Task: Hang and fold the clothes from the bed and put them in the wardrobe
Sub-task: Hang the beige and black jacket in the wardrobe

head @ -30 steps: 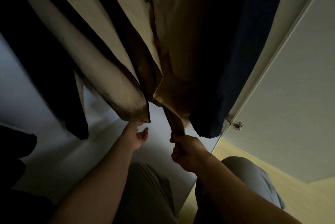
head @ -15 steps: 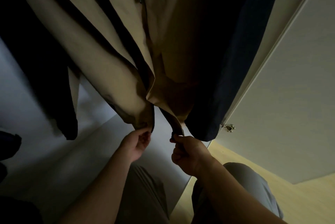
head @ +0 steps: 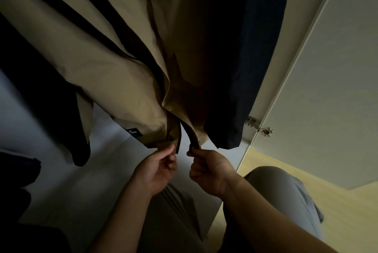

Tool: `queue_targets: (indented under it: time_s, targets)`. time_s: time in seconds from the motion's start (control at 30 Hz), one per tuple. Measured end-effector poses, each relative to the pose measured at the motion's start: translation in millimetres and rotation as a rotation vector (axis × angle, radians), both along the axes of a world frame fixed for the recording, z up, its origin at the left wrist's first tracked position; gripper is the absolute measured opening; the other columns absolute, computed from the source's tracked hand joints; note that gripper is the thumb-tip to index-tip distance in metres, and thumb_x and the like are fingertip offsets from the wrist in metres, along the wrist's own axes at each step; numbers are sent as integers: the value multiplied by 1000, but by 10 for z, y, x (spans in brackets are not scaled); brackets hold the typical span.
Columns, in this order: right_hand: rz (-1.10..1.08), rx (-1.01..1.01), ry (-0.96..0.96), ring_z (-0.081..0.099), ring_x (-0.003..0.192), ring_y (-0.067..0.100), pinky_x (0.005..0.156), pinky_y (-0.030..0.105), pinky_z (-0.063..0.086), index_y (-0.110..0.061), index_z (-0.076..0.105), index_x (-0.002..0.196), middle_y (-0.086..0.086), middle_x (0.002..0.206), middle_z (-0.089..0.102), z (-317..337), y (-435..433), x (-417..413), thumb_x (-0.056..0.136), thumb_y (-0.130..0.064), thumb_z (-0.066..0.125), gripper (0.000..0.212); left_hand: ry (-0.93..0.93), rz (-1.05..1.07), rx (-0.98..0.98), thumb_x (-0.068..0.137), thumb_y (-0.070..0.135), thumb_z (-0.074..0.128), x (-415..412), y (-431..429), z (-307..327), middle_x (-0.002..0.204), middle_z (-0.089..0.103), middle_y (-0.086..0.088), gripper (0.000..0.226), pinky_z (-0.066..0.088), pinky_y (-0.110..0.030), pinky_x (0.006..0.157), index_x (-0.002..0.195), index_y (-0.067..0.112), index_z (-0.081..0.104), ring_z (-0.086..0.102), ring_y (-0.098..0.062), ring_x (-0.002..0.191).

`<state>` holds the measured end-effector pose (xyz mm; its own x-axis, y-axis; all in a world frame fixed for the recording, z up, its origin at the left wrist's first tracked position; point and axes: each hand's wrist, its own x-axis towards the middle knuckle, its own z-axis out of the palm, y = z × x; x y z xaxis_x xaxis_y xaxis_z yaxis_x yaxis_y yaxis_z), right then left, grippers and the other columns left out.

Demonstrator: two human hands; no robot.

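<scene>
Left hand pinches the left hem corner of the tan jacket, right hand pinches the bottom of the other front edge — zip halves just apart between them. Jacket already hangs in the wardrobe between a dark garment and a navy one, door open. Looks like the zip-up step — next move needs the halves lined up and seated, both edges taut.

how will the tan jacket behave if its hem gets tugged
Probably floppy: the tan jacket hangs in soft folds and puckers above the left hand pinching its hem. Likely to swing rather than resist, since it hangs free.
</scene>
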<state>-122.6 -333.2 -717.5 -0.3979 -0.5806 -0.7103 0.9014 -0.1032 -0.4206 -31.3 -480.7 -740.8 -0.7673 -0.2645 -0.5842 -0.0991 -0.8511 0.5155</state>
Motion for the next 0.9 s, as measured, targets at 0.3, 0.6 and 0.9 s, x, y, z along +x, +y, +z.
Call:
queue_targets:
  time_s: [0.3,0.6,0.9]
  targets:
    - [3,33,0,22,45,10,49,25,22,-2,59,106,-3,56,25,-100,47,79,97,-3,56,10,-217,50,58,68,-1,76,46,118,-238,68,66,-11,32,54,-26,49,97,0,64,65,-17,55]
    - [12,46,29,25,44,11,46,25,24,-2,60,101,-3,55,28,-195,33,123,96,-4,57,6,-156,-23,-256,66,6,77,-8,117,-87,71,68,-6,14,54,-26,57,80,7,76,66,-15,63]
    - [-18,66,76,28,45,12,48,26,27,-1,61,102,-2,55,32,-148,-28,179,96,-3,53,11,-65,305,-615,68,18,85,-112,362,-77,115,74,-2,56,57,-35,83,121,10,68,73,-18,101]
